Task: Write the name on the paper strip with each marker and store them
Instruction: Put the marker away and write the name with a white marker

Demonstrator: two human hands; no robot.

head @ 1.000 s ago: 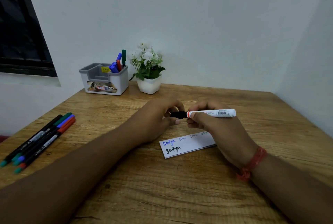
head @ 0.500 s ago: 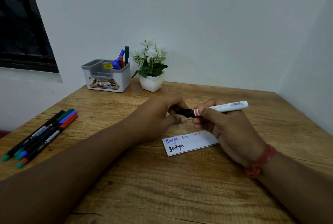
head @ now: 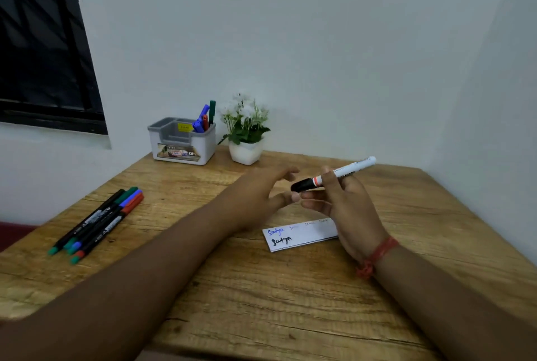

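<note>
The paper strip (head: 300, 235) lies flat on the wooden counter (head: 261, 288), just under the hands, and carries a blue name at its left end, a black one below it, and 3 fainter names along its top edge — too pale to tell their colours. So the writing looks partly done.

The right hand (head: 340, 197) pinches a white-barrelled marker (head: 334, 175) with a black cap on its end, holding it tilted above the strip, tail pointing up and away. The left hand (head: 261, 195) is spread and relaxed, holding nothing, its fingertips just beside the capped end. I judge this marker is finished with and due for storing.

At the counter's left edge lie 4 slim markers (head: 98, 222) side by side, touching one another, all capped; by where they lie, they probably remain to be used and stored.

The grey and white organiser (head: 181, 145) stands at the back near the wall, just beside a small potted plant (head: 245, 134). Its right rear compartment holds several stored markers — blue, red and green ones stand up out of it. Its other compartments show nothing inside from here.
</note>
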